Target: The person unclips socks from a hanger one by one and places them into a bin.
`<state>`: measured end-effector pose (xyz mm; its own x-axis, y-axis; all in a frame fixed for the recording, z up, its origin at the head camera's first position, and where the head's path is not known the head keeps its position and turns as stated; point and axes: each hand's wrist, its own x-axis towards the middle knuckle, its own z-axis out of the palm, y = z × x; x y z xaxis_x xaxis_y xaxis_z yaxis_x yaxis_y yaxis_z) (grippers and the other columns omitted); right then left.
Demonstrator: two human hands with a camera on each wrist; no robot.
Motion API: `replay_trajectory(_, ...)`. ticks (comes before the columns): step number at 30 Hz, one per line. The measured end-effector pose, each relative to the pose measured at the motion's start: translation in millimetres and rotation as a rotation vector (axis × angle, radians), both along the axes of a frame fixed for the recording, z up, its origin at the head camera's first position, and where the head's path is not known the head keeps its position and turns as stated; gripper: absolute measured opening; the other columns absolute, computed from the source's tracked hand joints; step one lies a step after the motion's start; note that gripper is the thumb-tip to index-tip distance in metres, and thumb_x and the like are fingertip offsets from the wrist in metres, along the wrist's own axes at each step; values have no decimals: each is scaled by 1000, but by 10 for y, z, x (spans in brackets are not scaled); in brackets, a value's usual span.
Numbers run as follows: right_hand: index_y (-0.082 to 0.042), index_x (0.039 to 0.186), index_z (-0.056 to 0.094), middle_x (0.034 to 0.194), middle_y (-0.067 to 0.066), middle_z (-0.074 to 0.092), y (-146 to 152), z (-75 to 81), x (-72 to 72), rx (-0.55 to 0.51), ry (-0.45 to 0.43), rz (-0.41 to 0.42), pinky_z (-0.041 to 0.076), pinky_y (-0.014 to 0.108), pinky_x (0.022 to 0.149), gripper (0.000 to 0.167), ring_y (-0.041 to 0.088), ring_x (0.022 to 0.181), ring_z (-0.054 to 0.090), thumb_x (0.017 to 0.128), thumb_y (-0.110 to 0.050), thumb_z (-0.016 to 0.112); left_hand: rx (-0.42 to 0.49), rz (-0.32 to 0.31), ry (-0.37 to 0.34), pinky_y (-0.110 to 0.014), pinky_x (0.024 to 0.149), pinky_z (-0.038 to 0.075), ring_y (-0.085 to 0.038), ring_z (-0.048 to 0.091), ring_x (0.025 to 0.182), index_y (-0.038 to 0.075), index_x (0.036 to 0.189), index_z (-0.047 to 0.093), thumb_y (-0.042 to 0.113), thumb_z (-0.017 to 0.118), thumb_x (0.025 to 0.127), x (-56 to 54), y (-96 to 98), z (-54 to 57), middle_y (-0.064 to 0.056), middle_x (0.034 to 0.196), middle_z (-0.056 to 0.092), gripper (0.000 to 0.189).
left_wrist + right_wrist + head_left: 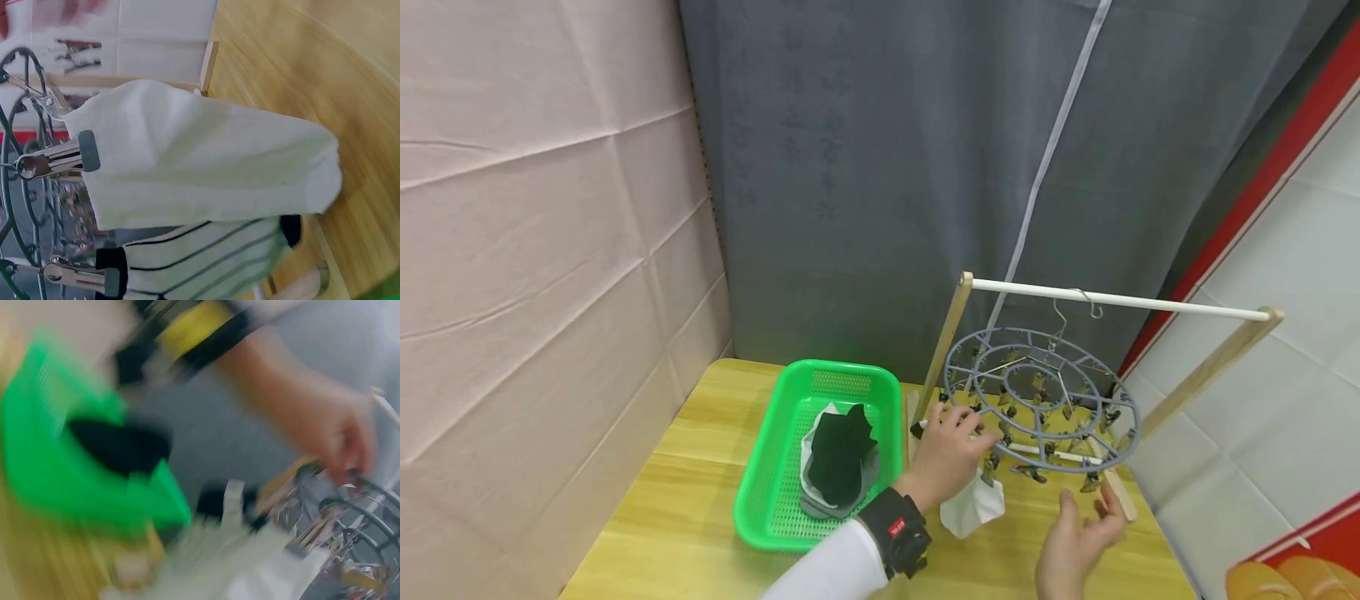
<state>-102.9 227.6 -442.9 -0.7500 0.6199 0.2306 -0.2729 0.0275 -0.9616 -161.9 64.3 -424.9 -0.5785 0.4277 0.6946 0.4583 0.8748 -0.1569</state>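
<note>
A round grey clip hanger [1037, 433] hangs by its hook from a rod. My left hand [951, 450] is at the ring's left side; in the right wrist view the left hand's thumb and fingers [350, 447] pinch the rim. Below it hangs a white sock [972, 506]; up close, a metal clip [59, 157] bites the white sock [206, 159]. Beside it a striped sock [206, 259] with black ends hangs from another clip [81, 278]. My right hand [1078, 542] is below the ring's front right, fingers parted, nothing held, near a dangling clip [1090, 482].
A green basket [747, 500] stands left on the wooden table [677, 500], with black cloth [841, 457] over white and grey pieces. The rack's white rod [1157, 303] runs between wooden posts [951, 329]. A grey curtain [865, 183] hangs behind. The right wrist view is blurred.
</note>
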Motion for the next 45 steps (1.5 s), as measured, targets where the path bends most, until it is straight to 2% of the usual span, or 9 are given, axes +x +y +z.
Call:
replay_trajectory(4,7,118,56,128,26,45,-102,-72,-121,749,365,-271,17,35,111,45,30,131,33,74,-5,60,-20,-20,42,-40,96,45,-10,62,106,39,104,68,30,66,86,48,107,64,14,103,67,20)
replay_trajectory(6,5,112,61,127,30,47,-126,-65,-176,939,421,-282,16,42,110,41,39,130,33,75,-11,58,-32,-22,60,-39,96,45,-8,62,104,39,104,68,32,66,86,72,166,84,15,101,67,19)
replay_trajectory(9,3,104,65,124,27,54,-119,-32,-231,1027,362,-262,23,50,106,29,44,125,38,79,-10,58,-43,-36,91,-38,93,45,-7,62,101,38,102,69,35,64,88,96,238,99,16,98,67,15)
replay_trajectory(16,3,89,70,95,21,67,-10,-11,-314,997,323,-278,38,55,81,16,44,94,54,76,-2,62,-3,-56,126,-34,87,46,-11,62,103,34,102,69,33,64,86,27,215,87,11,107,67,16)
replay_trajectory(27,7,87,69,95,23,66,103,-20,-311,883,298,-241,30,14,99,19,42,99,54,71,14,61,99,12,-25,-43,95,47,-20,60,121,33,111,65,40,69,86,-150,-32,-20,4,125,64,26)
replay_trajectory(31,9,90,68,99,27,64,132,-45,-311,861,351,-184,24,13,104,21,42,100,52,71,16,62,92,34,-37,-44,96,45,-17,61,118,35,103,67,40,68,87,-172,-65,-66,8,118,67,17)
replay_trajectory(36,17,103,56,103,16,55,157,-135,-259,702,387,-211,25,15,96,34,9,106,44,71,8,62,59,20,-28,-46,100,44,-13,62,116,36,96,68,38,70,85,-143,-71,-68,14,108,70,11)
replay_trajectory(40,17,118,46,113,-15,41,172,-200,-228,548,265,-174,29,13,92,45,-7,106,36,76,7,62,41,1,-10,-46,100,44,-13,62,116,36,97,69,40,69,87,-97,-29,-34,14,106,70,11)
replay_trajectory(45,9,129,34,121,-21,43,191,-270,-231,385,85,-103,30,9,95,46,-9,110,44,90,3,58,55,-30,-14,-46,101,43,-12,62,115,36,95,68,38,68,87,-57,27,-7,14,105,70,8)
